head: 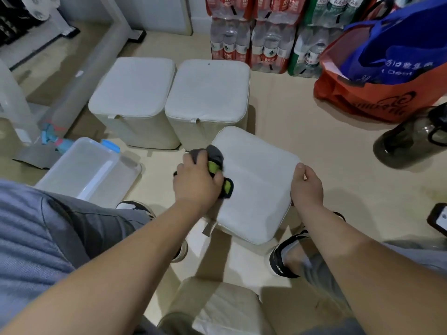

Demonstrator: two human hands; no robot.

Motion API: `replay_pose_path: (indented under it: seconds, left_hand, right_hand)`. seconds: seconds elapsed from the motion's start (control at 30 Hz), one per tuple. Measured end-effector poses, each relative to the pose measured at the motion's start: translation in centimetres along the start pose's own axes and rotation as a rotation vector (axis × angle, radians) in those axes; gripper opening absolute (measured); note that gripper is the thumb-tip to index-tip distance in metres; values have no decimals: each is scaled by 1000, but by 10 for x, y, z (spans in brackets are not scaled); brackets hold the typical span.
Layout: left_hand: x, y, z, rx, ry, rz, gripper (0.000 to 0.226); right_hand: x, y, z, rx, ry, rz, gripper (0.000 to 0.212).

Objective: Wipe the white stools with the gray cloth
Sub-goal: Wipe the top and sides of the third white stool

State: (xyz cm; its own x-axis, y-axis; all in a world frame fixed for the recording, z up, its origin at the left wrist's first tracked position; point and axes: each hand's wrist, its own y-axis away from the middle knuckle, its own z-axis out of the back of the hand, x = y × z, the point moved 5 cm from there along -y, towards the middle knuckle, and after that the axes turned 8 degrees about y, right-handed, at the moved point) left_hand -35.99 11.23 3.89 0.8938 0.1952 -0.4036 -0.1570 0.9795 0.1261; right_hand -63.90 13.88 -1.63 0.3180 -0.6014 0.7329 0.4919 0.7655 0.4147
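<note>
A white stool (256, 187) stands in front of me, turned at an angle. My left hand (197, 182) presses a bunched gray cloth (215, 153) with green patches against the stool's left top edge. My right hand (306, 186) grips the stool's right corner, thumb on top. Two more white stools stand side by side behind it, one on the left (134, 90) and one on the right (209, 93). Another white stool (225, 308) shows at the bottom, under me.
A clear plastic bin (89, 170) lies at the left, with a blue spray bottle (54, 139) behind it. Packs of water bottles (268, 37) line the back. An orange bag (370, 97) holding a blue bag sits at right, beside a dark jug (408, 143). My sandalled feet flank the stool.
</note>
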Motion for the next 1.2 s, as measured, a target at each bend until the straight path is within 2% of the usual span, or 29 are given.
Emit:
replay_pose_path:
  seconds: [0.07,0.17,0.2,0.23,0.3,0.37,0.47,0.53,0.6,0.67,0.73,0.77,0.83,0.9,1.0,1.2]
  left_hand:
    - [-31,31,-16,82,35,-198,58]
    - [-68,84,-46,370,83,-688,68]
    - [-70,90,-50,421,64,-796,70]
    - [-68,86,-49,433,46,-832,71]
    - [-49,64,-34,366,-14,-707,71]
    - [-19,39,-10,264,-65,-498,70]
    - [39,22,24,141,-69,-135,63]
    - [86,22,29,117,128,238,54]
    - [110,35,18,130,563,616,52]
    - [106,49,5,165,897,754,46]
    - [99,53,-6,151,1123,811,42]
    - [98,52,-12,140,1246,840,52]
    - [103,45,-25,145,1348,836,70]
    - [87,40,-15,171,1364,733,58]
    - [44,42,9,141,1287,596,43]
    - [-30,25,32,216,1251,309,28]
  right_hand:
    - [5,5,1,29,41,-20,45]
    - [5,9,-1,90,50,-92,58]
    - [6,10,-1,105,64,-118,61]
    - [9,12,-1,117,92,-130,63]
    - [14,16,0,127,141,-147,58]
    - [16,22,1,126,144,-179,56]
    - [13,37,-2,192,174,-306,65]
    - [11,50,-8,280,189,-405,67]
    - [11,66,-12,367,180,-485,68]
    - [9,75,-16,409,203,-504,70]
    - [5,81,-18,406,126,-514,65]
    - [3,81,-21,404,49,-521,61]
    - [-1,78,-23,379,-98,-527,53]
    - [4,75,-15,318,-131,-462,55]
    - [13,65,20,148,-11,-347,60]
    - [25,51,71,2,1,-332,57]
